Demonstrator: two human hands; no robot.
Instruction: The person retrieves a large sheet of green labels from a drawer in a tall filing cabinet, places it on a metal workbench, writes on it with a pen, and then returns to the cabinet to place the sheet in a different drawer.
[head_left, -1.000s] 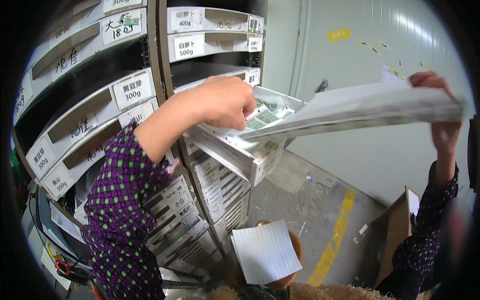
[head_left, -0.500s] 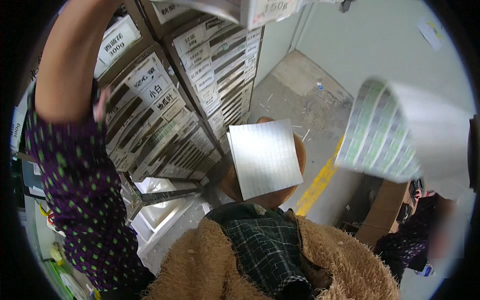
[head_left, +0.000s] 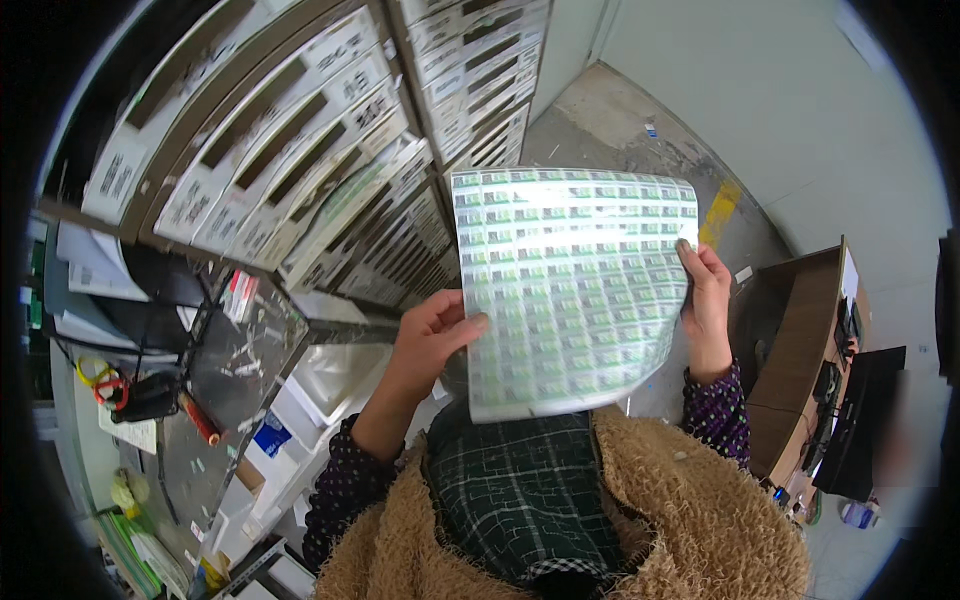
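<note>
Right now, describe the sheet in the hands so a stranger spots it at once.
Find the tall drawer rack at upper left, then look right to mid-picture. There the left hand and right hand hold the sheet by opposite sides. Rows of small green-and-grey printed blocks set it apart from the white drawer fronts.

Head cam: I see left hand (head_left: pixel 425 345) and right hand (head_left: pixel 707 290) gripping opposite edges of a green-grey printed label sheet (head_left: pixel 570 285); labelled drawers (head_left: pixel 270 155) upper left, yellow floor stripe (head_left: pixel 720 212) right.
</note>
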